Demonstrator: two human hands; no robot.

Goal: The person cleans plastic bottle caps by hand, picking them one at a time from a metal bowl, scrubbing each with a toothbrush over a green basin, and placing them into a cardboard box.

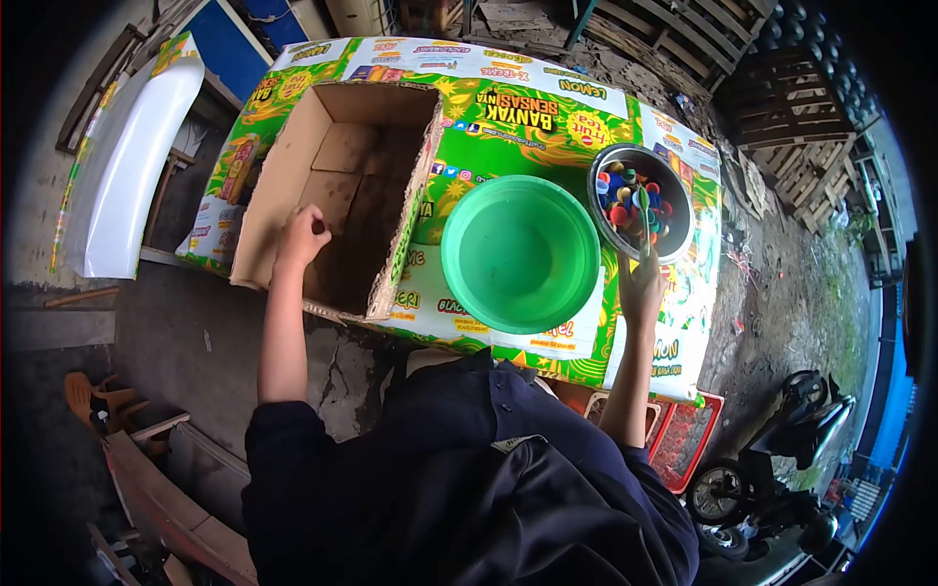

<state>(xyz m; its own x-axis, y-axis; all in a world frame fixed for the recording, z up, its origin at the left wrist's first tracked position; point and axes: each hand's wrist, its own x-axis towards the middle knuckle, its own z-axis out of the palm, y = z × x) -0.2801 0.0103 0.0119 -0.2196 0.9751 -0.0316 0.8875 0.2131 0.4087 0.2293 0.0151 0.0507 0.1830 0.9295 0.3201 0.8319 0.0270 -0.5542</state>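
- An open brown cardboard box (337,181) is placed between nine and ten o'clock of a round green plastic basin (521,256).
- The left hand (305,234) is held over the box's eight o'clock side, fingers curled; whether anything is pinched cannot be told.
- A slim green utensil (644,209) is pinched by the right hand (640,278), at six o'clock of a round grey bowl (681,203).
- Multicoloured round caps (623,195) are held in that bowl, at two o'clock of the basin.

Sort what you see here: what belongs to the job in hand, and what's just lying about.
Likely part of the job:
metal bowl
coloured bottle caps in it
slim green utensil, apparently in the right hand
green plastic basin
cardboard box, left hand at its side

Seemingly just lying about:
wooden pallets
parked motorbike
red crate
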